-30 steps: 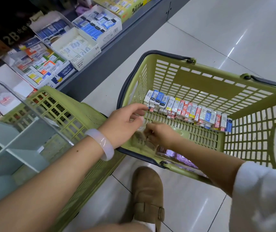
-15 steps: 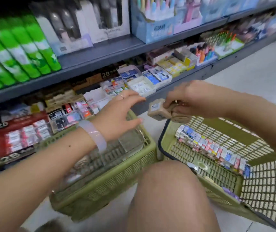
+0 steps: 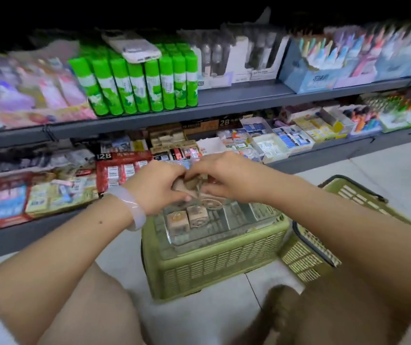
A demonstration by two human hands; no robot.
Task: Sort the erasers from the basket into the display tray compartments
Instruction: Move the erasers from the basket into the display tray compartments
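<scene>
A clear display tray with compartments lies on top of an upturned green basket. Two tan block erasers sit in its near-left compartment. Both my hands meet above the tray's far edge. My left hand and my right hand together grip a small bunch of tan erasers, fingers curled round them. A second green basket stands to the right, mostly hidden by my right forearm; its contents are out of sight.
Grey shop shelves run across the back, packed with eraser boxes, green glue sticks and pens. A phone lies on the glue sticks. My knees and a brown shoe fill the foreground on a pale tiled floor.
My right hand carried tan erasers from the right basket over to the tray. My left hand came in and joined the grip. The view swung from the basket up to the shelves.
</scene>
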